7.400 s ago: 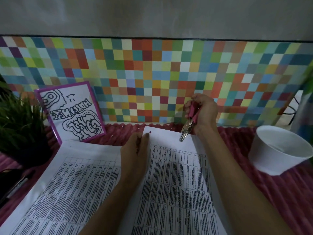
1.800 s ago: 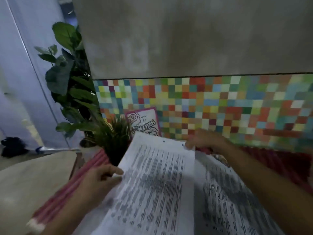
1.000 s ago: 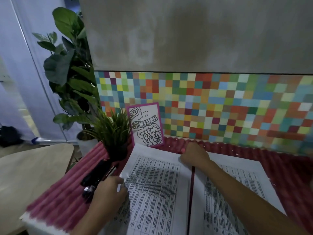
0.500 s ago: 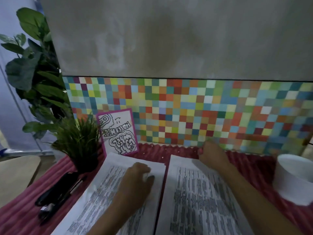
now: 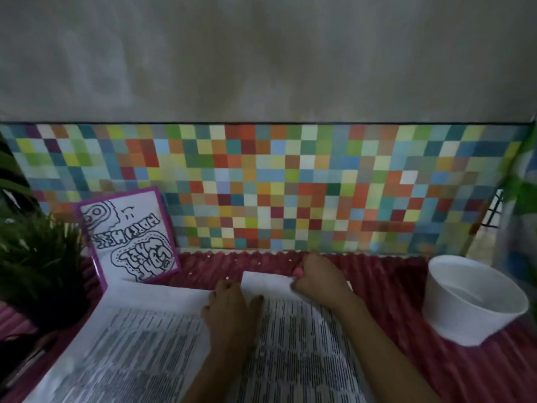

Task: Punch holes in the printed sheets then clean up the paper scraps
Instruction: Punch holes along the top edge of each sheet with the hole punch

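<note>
Printed sheets: head view, the only one; two lie side by side on the red ribbed mat (image 5: pixel 406 289) of the tabletop, a left sheet (image 5: pixel 139 330) and a right sheet (image 5: pixel 296 347), their inner edges meeting under the hands.
Left hand (image 5: pixel 232 309): flat over the seam between the sheets, fingers straight and pressing down, holding nothing.
Right hand (image 5: pixel 319 282): at the far edge of the right sheet, fingers curled tight round a pink bit that I take for the handle of the hole punch (image 5: pixel 297 271); the rest of the tool is hidden in the fist.
Step in hand: by my reading, punching along the far margin of the right sheet.
Doing it well: keep the left palm firm so the paper cannot creep on the ribs; slide the edge fully into the punch before squeezing; keep holes in the blank margin, off the print; squeeze once, cleanly.
Paper scraps (image 5: pixel 227 278): small white dots scattered on the mat beyond the sheets' far edges; about six show, but blur prevents an exact count.
White cup (image 5: pixel 453 318): one, far right, well apart from the sheets; a likely place for the scraps.
Other counts: one framed drawing (image 5: pixel 130 237) leaning on the tiled wall (image 5: pixel 290 184), far left; one potted plant (image 5: pixel 37 257) at the left edge.
</note>
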